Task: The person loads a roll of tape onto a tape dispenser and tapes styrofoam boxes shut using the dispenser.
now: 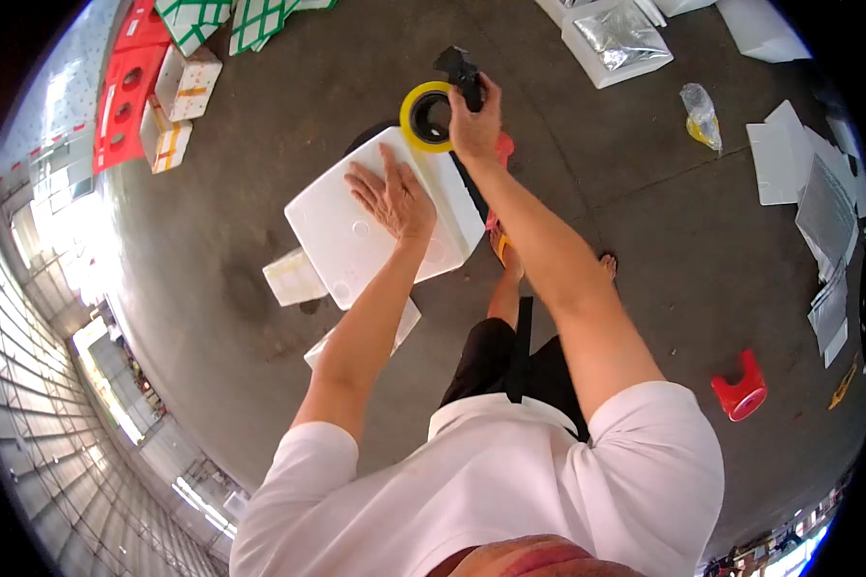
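Observation:
A white foam box (327,221) with a closed lid stands in front of me. My left hand (392,200) lies flat on its lid, fingers spread. At the box's far right corner, my right hand (474,120) is wrapped round the black handle of a tape dispenser (463,79). The dispenser carries a large yellow-rimmed roll of tape (409,120), right at the box's edge. Part of a red object (503,147) shows beneath my right wrist. Whether tape touches the box, I cannot tell.
Small foam pieces (294,278) lie left of the box. Red barriers (123,111) and taped boxes (194,85) stand far left. An open foam box (618,43), foam sheets (775,163) and a red plastic piece (740,387) lie on the right.

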### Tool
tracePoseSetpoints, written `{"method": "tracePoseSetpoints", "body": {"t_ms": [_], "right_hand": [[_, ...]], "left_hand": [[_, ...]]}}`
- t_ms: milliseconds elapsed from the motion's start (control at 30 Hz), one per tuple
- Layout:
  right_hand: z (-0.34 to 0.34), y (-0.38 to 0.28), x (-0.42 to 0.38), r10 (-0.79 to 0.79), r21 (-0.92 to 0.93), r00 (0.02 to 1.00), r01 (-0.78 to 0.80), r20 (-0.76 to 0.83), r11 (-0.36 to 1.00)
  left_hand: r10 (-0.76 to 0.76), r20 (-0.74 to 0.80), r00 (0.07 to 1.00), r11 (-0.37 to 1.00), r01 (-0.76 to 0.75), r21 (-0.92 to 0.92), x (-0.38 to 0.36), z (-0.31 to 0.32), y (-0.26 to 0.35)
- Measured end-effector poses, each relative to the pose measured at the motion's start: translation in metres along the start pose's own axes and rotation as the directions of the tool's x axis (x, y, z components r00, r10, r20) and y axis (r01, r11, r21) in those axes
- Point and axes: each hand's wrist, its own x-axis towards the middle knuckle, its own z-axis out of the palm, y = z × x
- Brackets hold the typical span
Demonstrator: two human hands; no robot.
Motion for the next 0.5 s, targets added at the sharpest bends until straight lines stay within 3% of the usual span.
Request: {"method": "tracePoseSetpoints", "body": {"t_ms": [33,67,133,167,267,333,400,433,467,500], "right_hand": [[0.008,-0.002,0.008,-0.017,0.021,0.995,0.019,-0.103,1.000],[0.006,-0.002,0.012,-0.023,0.024,0.994,0.026,-0.104,0.999],[-0.014,0.003,0.010,0.140,-0.002,0.972,-0.142,0.190,0.990],[-0.033,0.025,0.011,0.183,-0.030,0.917,-0.185,0.354,0.982],[-0.100,0.010,0.002,0.273,0.049,0.863,-0.324,0.425,0.945],[-0.111,0.000,-0.007,0.110,0.232,0.990,-0.128,0.086,0.964],[-0.076,0.002,-0.017,-0.007,0.170,1.000,0.003,0.025,0.985],[-0.068,0.008,-0.018,0.009,0.187,1.000,-0.009,0.004,0.982],[-0.062,0.011,-0.018,0.028,0.206,0.999,-0.024,-0.019,0.978],[-0.059,0.012,-0.024,0.042,0.217,0.999,-0.034,-0.031,0.976]], "left_hand": [[-0.034,0.011,0.999,0.999,0.034,-0.010,0.004,-0.002,0.002],[-0.031,0.005,1.000,0.999,0.031,-0.014,0.011,0.000,0.005],[-0.098,-0.032,0.995,0.995,0.098,-0.007,0.023,0.004,0.004],[-0.207,-0.050,0.977,0.978,0.207,-0.014,0.037,0.006,0.006],[-0.542,-0.117,0.832,0.840,0.541,-0.050,0.076,0.015,0.006],[-0.607,-0.064,0.793,0.795,0.602,-0.072,0.086,0.005,0.005],[-0.654,-0.021,0.756,0.755,0.650,-0.086,0.076,-0.004,-0.017],[-0.158,0.051,0.986,0.987,0.159,-0.033,0.048,-0.003,-0.051],[0.382,0.148,0.912,0.923,-0.384,-0.020,0.023,-0.010,-0.072],[0.449,0.206,0.869,0.891,-0.452,-0.036,-0.005,-0.029,-0.077]]}}
